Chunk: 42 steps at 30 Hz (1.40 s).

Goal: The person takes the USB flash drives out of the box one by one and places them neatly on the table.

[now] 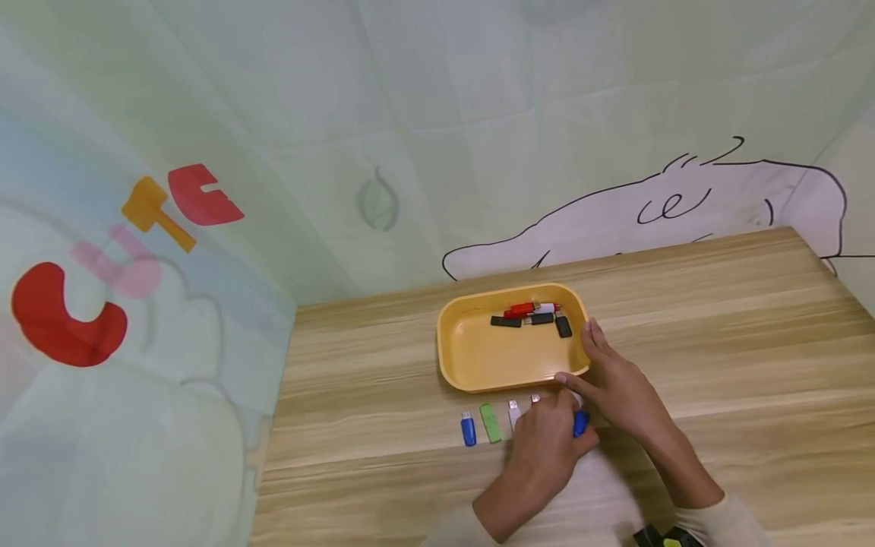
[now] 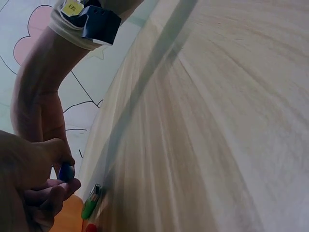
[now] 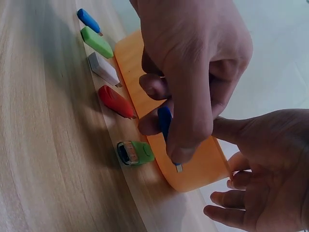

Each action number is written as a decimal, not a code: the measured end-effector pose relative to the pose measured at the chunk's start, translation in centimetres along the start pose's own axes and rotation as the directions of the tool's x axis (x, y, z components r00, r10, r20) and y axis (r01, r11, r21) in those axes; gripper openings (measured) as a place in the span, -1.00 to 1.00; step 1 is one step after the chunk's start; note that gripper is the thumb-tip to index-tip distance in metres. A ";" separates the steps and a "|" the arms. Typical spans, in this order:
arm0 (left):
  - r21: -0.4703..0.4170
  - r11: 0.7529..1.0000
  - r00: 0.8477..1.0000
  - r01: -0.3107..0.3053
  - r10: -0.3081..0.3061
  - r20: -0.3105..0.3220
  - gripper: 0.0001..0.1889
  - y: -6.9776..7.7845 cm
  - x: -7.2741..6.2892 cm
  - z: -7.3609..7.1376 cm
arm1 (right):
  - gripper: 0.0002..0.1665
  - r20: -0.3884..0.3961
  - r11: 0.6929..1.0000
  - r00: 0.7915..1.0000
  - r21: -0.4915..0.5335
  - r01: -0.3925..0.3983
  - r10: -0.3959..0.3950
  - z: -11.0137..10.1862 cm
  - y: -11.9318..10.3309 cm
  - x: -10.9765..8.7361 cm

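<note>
Between thumb and fingers, my left hand [image 1: 547, 441] pinches a blue USB flash drive [image 3: 165, 123], its metal plug showing below the thumb in the right wrist view. That hand is just in front of a yellow-orange tray [image 1: 478, 385]. My right hand [image 1: 625, 391] rests at the tray's front right corner, fingers extended along the side and thumb by the front rim. A row of flash drives lies before the tray: blue [image 1: 468, 429], light green [image 1: 490, 423], white [image 3: 104, 69], red [image 3: 116, 102] and a darker green one [image 3: 142, 152]. The left hand hides part of this row in the head view.
Inside the tray, a red drive [image 1: 521, 309], a white one [image 1: 545, 308] and several black drives [image 1: 506, 322] lie toward the back right. The wooden table [image 1: 355, 425] meets a printed cloth backdrop [image 1: 383, 152] behind and at the left.
</note>
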<state>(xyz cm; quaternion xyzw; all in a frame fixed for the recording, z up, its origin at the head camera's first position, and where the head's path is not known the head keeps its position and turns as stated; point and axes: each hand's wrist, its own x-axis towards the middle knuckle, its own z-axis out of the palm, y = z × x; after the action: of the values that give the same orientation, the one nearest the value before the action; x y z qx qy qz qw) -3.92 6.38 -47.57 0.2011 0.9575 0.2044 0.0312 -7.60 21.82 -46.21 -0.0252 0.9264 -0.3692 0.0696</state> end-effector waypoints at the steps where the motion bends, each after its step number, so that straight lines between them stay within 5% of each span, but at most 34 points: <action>1: 0.003 1.000 1.000 -0.002 0.002 -0.008 -0.69 0.1 0.0 0.1 | 0.22 -0.001 1.000 1.000 0.001 0.001 -0.001 0.0 0.0 0.0; 10: 0.041 0.999 0.998 -0.027 0.029 -0.055 -0.53 0.3 0.0 1.0 | 0.20 -0.003 1.000 1.000 -0.002 0.002 -0.002 -0.1 0.0 0.0; 23: 0.145 0.985 0.988 -0.095 0.111 -0.111 -0.72 0.5 0.0 2.4 | 0.17 -0.001 1.000 1.000 -0.010 -0.011 0.011 -0.2 -0.5 0.2; 42: 0.474 0.871 0.960 -0.133 0.232 -0.157 -0.75 1.4 0.8 4.1 | 0.12 0.008 1.000 1.000 -0.001 -0.026 0.026 -0.4 -0.6 0.2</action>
<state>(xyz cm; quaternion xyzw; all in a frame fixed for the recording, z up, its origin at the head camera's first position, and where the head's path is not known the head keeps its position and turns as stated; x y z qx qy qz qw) -3.57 9.47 -50.74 0.2700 0.9530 -0.0055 -0.1375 -7.87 21.58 -45.54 -0.0147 0.9266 -0.3676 0.0779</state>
